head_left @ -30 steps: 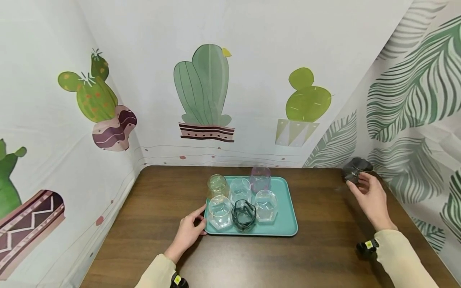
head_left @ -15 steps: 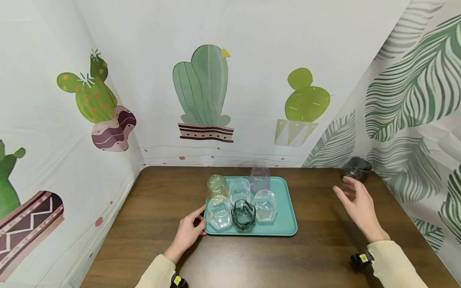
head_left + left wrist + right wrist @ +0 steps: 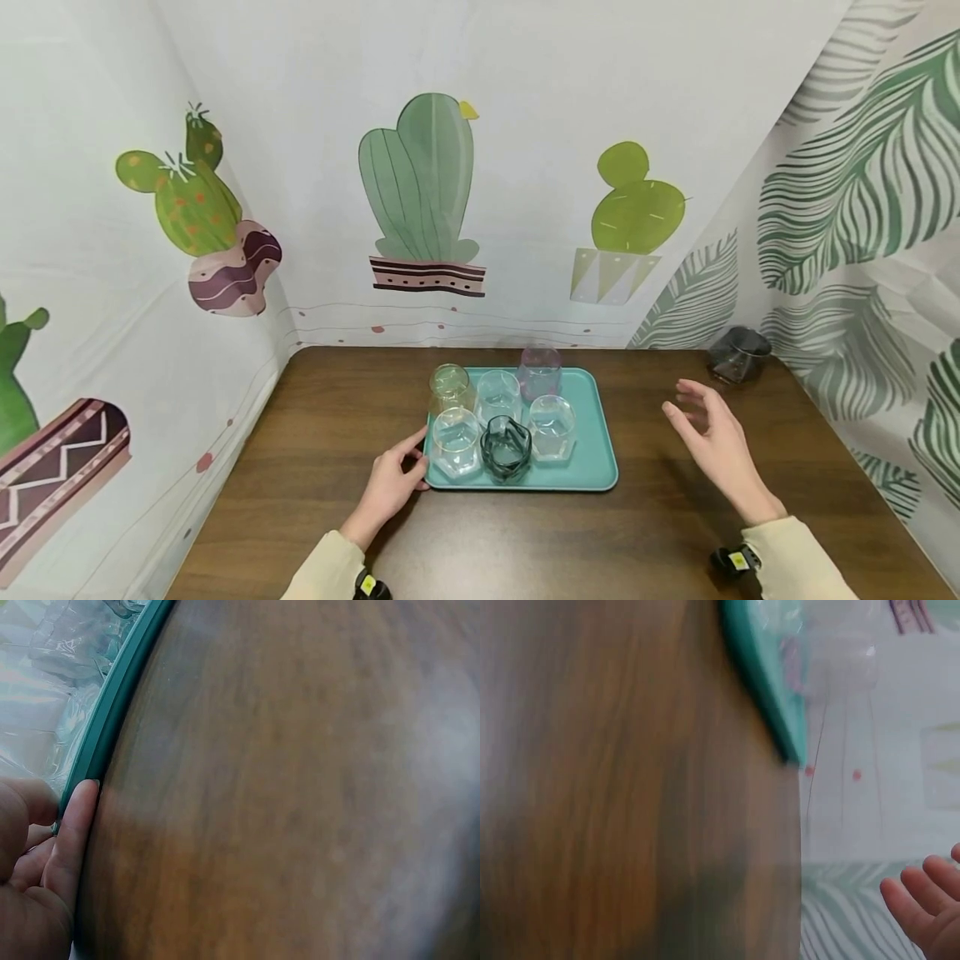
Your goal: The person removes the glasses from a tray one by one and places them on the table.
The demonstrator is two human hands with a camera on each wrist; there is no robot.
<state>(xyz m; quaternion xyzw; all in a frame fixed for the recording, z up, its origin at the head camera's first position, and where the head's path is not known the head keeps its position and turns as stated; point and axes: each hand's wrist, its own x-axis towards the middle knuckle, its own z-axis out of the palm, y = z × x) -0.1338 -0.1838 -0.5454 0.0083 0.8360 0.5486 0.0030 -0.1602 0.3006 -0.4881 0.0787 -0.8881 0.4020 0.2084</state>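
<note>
Left hand (image 3: 390,482): fingers pinch tray (image 3: 591,442) rim. Right hand (image 3: 717,440): fingers relaxed, empty; tray's glasses (image 3: 552,435) left of them, dark cup (image 3: 738,358) beyond. Glassware probably rigid, slick, fragile; grasp round sides.

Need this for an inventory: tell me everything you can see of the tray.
The tray is a teal, smooth-looking rectangle, seemingly plastic, with rounded corners and a low raised rim. It lies flat on the brown table. Six glasses stand on it, leaving its right side bare. The left hand holds its near left corner.
</note>
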